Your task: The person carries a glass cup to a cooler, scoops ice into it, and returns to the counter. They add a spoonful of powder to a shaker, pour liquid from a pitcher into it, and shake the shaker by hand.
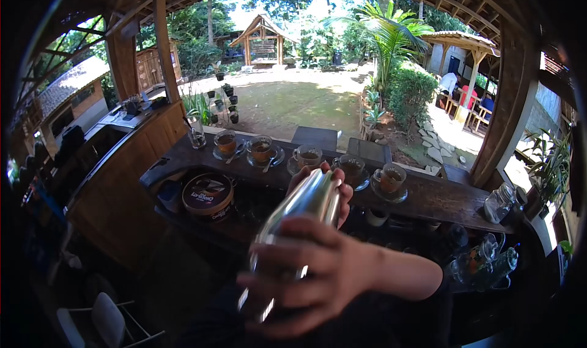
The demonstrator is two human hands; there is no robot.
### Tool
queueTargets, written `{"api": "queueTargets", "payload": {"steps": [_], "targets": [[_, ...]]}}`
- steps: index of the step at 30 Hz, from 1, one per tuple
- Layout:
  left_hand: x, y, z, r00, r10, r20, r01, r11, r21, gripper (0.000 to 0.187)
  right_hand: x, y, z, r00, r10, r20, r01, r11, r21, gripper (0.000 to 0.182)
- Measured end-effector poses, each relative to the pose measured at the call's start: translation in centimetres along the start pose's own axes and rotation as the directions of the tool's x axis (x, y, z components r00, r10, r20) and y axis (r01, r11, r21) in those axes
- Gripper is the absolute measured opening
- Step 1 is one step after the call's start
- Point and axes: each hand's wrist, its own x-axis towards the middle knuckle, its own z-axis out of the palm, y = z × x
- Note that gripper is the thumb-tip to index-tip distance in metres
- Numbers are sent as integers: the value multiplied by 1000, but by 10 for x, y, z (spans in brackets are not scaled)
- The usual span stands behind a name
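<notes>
A shiny metal cocktail shaker [309,198] is tilted in front of me, its narrow end pointing up and away. My right hand [306,274] wraps round its wide lower part, the fingers slightly blurred. At the narrow end, the fingers of my left hand [346,195] close round the metal from behind; the rest of that hand is hidden by the shaker. Beyond it, several glass cups of amber drink stand in a row on saucers, among them a left cup [225,142], a middle cup [307,156] and a right cup [391,178]. Spoons lie on some saucers.
The cups stand on a dark wooden counter [440,198]. A round chocolate tub [208,196] sits on a lower shelf. Glass jars [500,202] and a glass jug [486,256] are at the right. A chair [109,320] stands lower left. People [468,94] sit outside.
</notes>
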Motion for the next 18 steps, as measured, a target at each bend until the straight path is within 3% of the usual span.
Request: {"api": "queueTargets", "payload": {"steps": [1,2,3,6,7,8,9,11,13,15,17,18], "targets": [[4,0,1,992,-29,-123,7,985,-175,39,-4,22,3,998,46,-46,-49,997,-62,29],[-2,-28,-1,743,572,-348,-328,764,556,39,-15,44,11,977,181,-110,-186,981,-45,34],[-7,-31,-4,746,568,-347,-326,766,554,39,-23,57,15,936,309,-170,-318,948,-25,39],[-14,-18,-14,875,266,-405,-280,960,27,38,-3,50,8,933,316,-171,-328,943,-46,43],[-16,-12,-15,907,165,-388,-243,956,-161,38,13,32,-2,979,198,-52,-201,978,-58,39],[-6,-11,13,981,-99,-167,62,975,-213,39,18,7,4,987,137,-81,-144,986,-89,38],[3,-18,22,997,-61,53,60,998,30,38,20,-18,5,994,101,34,-100,994,-39,40],[6,-24,27,970,-25,240,2,996,94,39,24,-37,22,991,15,-132,-22,999,-45,18],[8,-13,19,996,10,84,-10,1000,-8,38,14,-8,9,999,7,49,-6,1000,-24,40],[8,-14,20,952,92,-292,-149,972,-179,37,8,37,4,989,149,20,-147,986,-84,44],[6,-15,22,964,73,-255,-116,980,-159,37,0,67,3,909,409,-80,-414,907,-73,53],[6,-15,24,973,49,-224,-81,987,-137,36,3,63,3,933,348,-92,-355,932,-70,53]]}}
